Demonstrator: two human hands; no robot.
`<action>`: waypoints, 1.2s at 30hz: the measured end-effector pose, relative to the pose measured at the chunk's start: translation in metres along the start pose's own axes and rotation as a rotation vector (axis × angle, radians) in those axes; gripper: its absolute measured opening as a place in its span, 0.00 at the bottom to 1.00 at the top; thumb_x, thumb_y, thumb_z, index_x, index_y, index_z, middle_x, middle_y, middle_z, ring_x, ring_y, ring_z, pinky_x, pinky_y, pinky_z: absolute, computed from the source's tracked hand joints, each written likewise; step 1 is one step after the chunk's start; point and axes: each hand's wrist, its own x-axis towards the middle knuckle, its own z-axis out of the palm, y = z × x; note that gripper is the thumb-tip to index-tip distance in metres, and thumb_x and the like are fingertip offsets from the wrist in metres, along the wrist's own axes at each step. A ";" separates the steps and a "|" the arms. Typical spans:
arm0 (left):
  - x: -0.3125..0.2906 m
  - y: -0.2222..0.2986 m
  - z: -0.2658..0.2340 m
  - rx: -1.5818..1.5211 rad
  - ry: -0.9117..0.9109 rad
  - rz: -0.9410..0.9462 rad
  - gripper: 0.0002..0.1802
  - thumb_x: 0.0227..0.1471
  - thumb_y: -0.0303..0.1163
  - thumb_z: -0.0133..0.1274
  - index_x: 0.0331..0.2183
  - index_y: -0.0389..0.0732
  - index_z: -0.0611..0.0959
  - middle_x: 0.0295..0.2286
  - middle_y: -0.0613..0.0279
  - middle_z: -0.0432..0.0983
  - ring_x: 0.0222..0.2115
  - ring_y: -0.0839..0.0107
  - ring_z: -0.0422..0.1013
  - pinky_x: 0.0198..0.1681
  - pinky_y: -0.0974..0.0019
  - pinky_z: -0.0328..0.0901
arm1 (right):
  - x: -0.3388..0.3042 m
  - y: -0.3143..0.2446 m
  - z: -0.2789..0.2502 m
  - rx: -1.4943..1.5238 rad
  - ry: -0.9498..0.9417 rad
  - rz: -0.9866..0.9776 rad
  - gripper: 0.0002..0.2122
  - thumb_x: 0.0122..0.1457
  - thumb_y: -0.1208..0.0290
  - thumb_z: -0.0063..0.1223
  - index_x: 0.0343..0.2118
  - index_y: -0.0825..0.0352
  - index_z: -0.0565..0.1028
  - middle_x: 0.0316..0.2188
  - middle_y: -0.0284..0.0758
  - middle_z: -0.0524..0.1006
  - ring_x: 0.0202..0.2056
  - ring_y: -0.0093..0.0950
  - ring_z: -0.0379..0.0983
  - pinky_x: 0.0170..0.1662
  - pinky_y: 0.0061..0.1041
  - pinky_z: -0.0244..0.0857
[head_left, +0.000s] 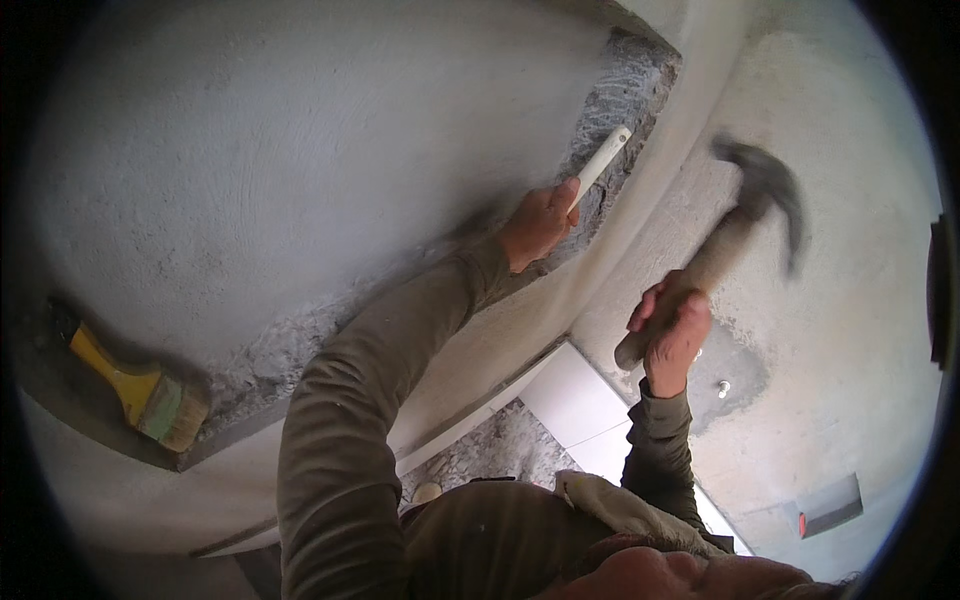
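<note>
My left hand is closed round a slim tool with a white handle. A small hole shows near the handle's upper end; its other end is hidden by the hand. Beneath it runs a strip of rough, chipped grey mortar along the edge of a smooth plastered recess. To the right, my right hand grips the wooden handle of a claw hammer. The hammer is raised, its head blurred by motion and apart from the white-handled tool.
A wide paintbrush with a yellow handle lies at the recess's left corner. The plastered wall on the right bears a small pipe fitting and a sunken box. Pale tiles border rough floor below.
</note>
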 end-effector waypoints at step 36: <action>-0.012 0.005 0.012 0.436 0.148 0.134 0.32 0.64 0.53 0.35 0.25 0.35 0.76 0.17 0.56 0.69 0.20 0.64 0.66 0.28 0.56 0.62 | -0.035 -0.005 -0.013 -0.061 0.066 -0.046 0.34 0.62 0.36 0.35 0.36 0.73 0.67 0.18 0.35 0.69 0.18 0.24 0.67 0.22 0.23 0.62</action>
